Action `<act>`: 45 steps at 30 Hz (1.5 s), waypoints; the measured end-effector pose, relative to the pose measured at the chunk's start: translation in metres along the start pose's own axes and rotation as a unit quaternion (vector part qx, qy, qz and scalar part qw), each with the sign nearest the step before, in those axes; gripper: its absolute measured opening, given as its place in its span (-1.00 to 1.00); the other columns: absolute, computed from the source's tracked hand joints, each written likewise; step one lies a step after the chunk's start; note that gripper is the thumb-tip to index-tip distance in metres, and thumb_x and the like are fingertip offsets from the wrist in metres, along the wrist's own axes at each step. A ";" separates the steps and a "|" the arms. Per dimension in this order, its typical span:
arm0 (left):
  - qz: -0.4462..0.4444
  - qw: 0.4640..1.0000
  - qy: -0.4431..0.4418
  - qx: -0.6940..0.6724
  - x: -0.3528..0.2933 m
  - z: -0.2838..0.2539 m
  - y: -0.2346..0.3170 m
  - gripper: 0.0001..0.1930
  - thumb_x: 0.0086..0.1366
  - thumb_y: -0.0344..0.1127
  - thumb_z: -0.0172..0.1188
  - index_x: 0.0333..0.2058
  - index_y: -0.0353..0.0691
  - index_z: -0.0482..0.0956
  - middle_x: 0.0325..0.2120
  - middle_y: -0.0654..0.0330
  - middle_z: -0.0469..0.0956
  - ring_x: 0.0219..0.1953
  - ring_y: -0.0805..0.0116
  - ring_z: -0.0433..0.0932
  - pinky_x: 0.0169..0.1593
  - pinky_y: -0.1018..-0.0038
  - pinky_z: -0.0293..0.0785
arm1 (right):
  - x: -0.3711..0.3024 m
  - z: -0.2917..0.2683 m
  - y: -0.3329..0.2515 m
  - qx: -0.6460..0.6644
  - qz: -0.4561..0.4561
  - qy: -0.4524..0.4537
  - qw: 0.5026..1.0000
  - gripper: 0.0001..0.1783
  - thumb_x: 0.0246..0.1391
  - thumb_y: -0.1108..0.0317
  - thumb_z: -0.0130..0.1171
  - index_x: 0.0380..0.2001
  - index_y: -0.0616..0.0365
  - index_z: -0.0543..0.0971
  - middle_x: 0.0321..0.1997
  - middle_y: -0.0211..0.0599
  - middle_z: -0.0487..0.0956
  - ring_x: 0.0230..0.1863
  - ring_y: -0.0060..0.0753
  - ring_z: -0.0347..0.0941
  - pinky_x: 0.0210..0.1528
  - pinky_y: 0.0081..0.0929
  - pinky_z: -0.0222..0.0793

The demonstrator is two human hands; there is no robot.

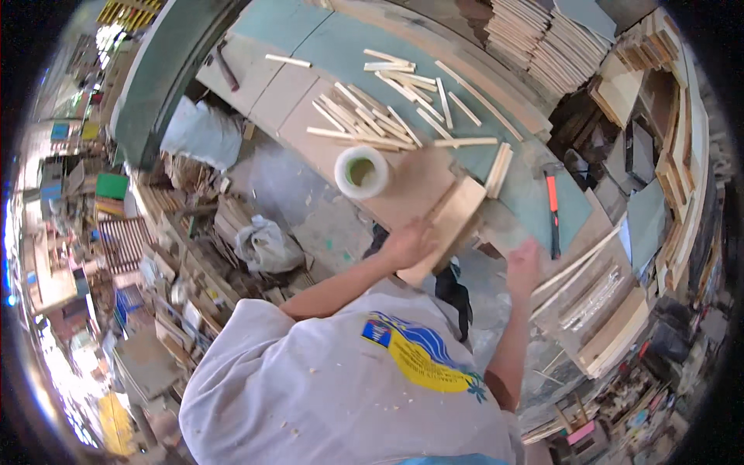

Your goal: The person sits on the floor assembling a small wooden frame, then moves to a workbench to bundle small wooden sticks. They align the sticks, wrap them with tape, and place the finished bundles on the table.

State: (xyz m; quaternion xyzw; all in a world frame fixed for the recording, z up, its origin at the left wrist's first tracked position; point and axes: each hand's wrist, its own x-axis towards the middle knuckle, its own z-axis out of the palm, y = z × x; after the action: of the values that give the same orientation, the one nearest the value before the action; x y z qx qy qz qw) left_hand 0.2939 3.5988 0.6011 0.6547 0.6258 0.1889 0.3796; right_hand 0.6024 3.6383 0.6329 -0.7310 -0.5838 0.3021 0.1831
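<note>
Woodworking workshop indicated: cut wooden strips (387, 108) scattered on workbench (325, 46), board stacks (542, 39) piled behind, offcuts heaped on floor (194, 263).

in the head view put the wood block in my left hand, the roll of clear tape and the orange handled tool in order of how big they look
Largest to smallest, as they appear:
1. wood block
2. roll of clear tape
3. orange-handled tool, long but thin
The tape sits slightly farther away, so the first two are close.

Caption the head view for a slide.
Left hand grips a wooden board on the workbench, right hand beside it, near a tape roll and scattered sticks.
</note>
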 end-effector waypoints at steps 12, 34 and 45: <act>-0.005 0.968 0.063 0.242 0.081 -0.178 -0.099 -0.63 0.22 -0.33 0.11 0.03 -0.08 0.46 -0.05 0.08 0.44 0.07 0.05 0.46 0.03 0.05 0.41 | -0.033 0.140 -0.142 -0.105 0.060 -0.092 0.988 0.06 -0.03 0.17 0.43 0.46 0.10 0.06 0.30 0.28 0.19 0.29 0.32 0.23 0.30 0.04 0.27; -0.169 0.927 0.261 0.210 0.141 -0.382 -0.286 -0.53 0.17 -0.39 0.20 0.11 -0.13 0.52 -0.01 -0.13 0.50 0.02 -0.18 0.51 0.09 0.07 0.46 | 0.108 0.234 -0.242 -0.264 -0.272 -0.054 0.924 -0.68 0.04 0.42 0.27 -0.08 -0.02 0.56 -0.01 -0.29 0.46 0.07 -0.08 0.43 0.13 -0.08 0.33; 0.182 0.963 0.072 0.185 0.163 -0.289 -0.191 -0.72 0.21 -0.30 0.22 -0.08 -0.12 0.61 -0.10 0.12 0.57 0.02 0.05 0.53 0.08 0.12 0.43 | 0.078 0.200 -0.227 -0.152 -0.196 -0.006 0.969 -0.75 0.14 0.39 0.20 -0.09 0.06 0.55 -0.12 -0.15 0.60 -0.04 0.05 0.49 0.03 -0.03 0.36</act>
State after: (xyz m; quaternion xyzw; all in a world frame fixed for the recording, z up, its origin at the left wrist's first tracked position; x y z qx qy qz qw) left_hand -0.0202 3.8174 0.6089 0.8012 0.5455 0.1822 0.1652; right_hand 0.3138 3.7539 0.6060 -0.6199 -0.7558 0.1725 0.1214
